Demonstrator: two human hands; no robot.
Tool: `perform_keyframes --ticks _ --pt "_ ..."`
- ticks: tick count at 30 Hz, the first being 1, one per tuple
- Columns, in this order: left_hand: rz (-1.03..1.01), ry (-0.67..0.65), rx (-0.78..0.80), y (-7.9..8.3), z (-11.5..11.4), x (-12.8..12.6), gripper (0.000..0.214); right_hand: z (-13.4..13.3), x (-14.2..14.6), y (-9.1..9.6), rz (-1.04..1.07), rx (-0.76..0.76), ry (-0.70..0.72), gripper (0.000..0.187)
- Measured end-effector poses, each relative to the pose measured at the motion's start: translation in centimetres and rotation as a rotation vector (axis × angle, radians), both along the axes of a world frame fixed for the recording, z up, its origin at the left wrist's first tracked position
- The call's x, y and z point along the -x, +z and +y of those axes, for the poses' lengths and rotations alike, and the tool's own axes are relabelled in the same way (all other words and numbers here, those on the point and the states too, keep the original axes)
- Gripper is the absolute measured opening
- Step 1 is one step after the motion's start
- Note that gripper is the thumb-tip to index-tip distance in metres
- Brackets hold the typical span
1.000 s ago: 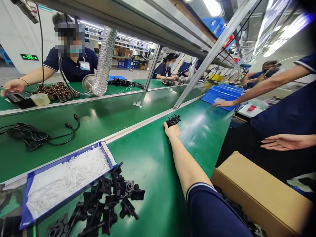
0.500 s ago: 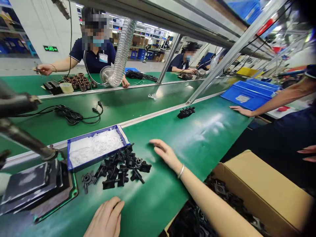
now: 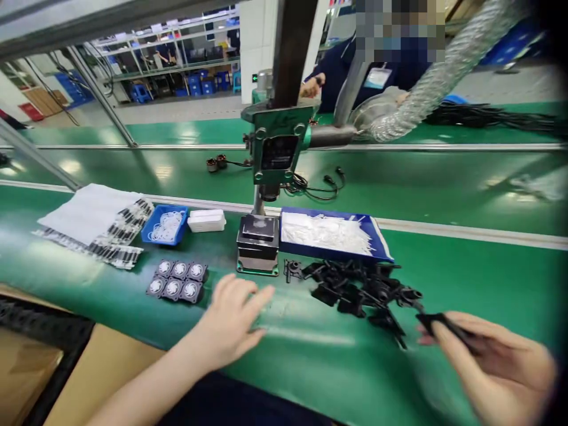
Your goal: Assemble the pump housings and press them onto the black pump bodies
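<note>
My left hand (image 3: 231, 319) lies flat and open on the green bench, fingers spread, just in front of the small press (image 3: 266, 177) and its black base block (image 3: 258, 242). My right hand (image 3: 488, 361), blurred at the lower right, is closed on a black plastic part (image 3: 444, 325). A heap of black plastic parts (image 3: 359, 287) lies between the hands, in front of a blue tray of white pieces (image 3: 328, 234). Several black discs with white centres (image 3: 177, 278) sit left of my left hand.
At the left lie a white sheet with rows of black strips (image 3: 102, 228), a small blue tray (image 3: 165, 225) and a white box (image 3: 206, 220). A person in dark blue (image 3: 377, 65) works across the belt, beside a silver duct hose (image 3: 435, 77). Black cables (image 3: 319, 183) lie behind the press.
The view has swung left from the conveyor and cardboard box to the press. My right hand drew back from the far parts and now holds a black part; my left hand came onto the bench.
</note>
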State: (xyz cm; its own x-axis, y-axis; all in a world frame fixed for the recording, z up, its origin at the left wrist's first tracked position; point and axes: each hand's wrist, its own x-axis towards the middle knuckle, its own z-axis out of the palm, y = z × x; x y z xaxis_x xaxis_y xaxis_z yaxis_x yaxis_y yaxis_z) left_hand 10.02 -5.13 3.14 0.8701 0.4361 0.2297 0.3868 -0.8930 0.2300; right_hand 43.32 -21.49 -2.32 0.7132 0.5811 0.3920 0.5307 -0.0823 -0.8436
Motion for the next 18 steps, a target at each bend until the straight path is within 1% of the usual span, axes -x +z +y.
perform_keyframes --ticks 2,3,4,6,8,11,12,13,15,16,18 --pt "0.048 0.223 -0.077 0.6 1.4 3.8 0.074 1.3 3.2 0.2 -0.325 0.043 0.222 0.016" --pt "0.079 0.302 -0.106 0.7 2.1 5.5 0.078 2.1 4.8 0.0 -0.464 0.081 0.347 0.014" --pt "0.110 0.349 -0.129 0.7 2.8 6.9 0.081 2.9 6.3 -0.3 -0.573 0.123 0.461 0.013" --pt "0.172 0.380 -0.158 0.6 3.8 9.1 0.081 4.3 8.8 -1.0 -0.688 0.197 0.618 0.018" --pt "0.216 0.368 -0.178 0.3 4.4 10.2 0.075 5.1 10.6 -1.6 -0.711 0.255 0.706 0.022" --pt "0.227 0.335 -0.204 -0.1 5.0 10.9 0.063 5.4 11.8 -2.1 -0.626 0.306 0.766 0.044" --pt "0.217 0.316 -0.214 -0.3 5.2 11.0 0.060 5.4 11.9 -2.1 -0.571 0.318 0.761 0.046" --pt "0.200 0.296 -0.224 -0.4 5.4 11.2 0.058 5.3 11.9 -2.2 -0.507 0.325 0.742 0.045" --pt "0.150 0.242 -0.206 -0.9 5.7 11.2 0.053 5.1 11.9 -2.2 -0.375 0.320 0.692 0.034" --pt "0.118 0.204 -0.158 -1.2 5.8 11.0 0.051 5.1 11.9 -2.2 -0.320 0.307 0.671 0.027" --pt "0.028 0.128 0.018 -1.9 5.3 10.1 0.052 5.1 11.9 -2.3 -0.239 0.279 0.641 0.017"
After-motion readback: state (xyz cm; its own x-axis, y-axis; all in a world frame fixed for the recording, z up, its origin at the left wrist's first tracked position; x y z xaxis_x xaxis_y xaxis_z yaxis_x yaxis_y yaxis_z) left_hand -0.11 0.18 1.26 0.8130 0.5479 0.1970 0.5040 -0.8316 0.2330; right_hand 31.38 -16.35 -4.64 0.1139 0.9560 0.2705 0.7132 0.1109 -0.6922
